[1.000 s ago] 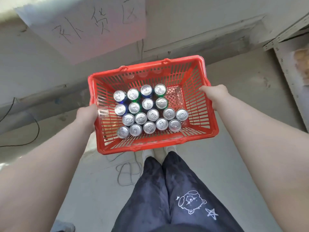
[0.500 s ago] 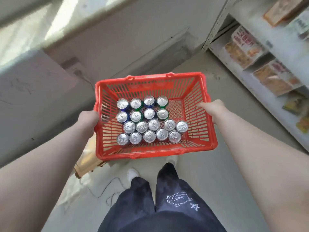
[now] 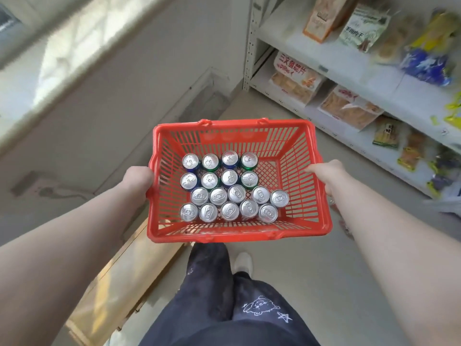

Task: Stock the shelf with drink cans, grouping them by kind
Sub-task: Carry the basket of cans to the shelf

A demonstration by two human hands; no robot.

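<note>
The left hand and right hand grip opposite side rims of the red slatted plastic basket. Silver-topped drink cans stand packed toward its left wall, with bare mesh by the right; open grey floor separates it from the white metal shelf

Your basket: glossy red plastic, slotted. Cans inside: shiny bare-metal tops. Shelf at 2 o'clock: matt white metal; packets glossy film. Your trousers: dark matt cloth.
</note>
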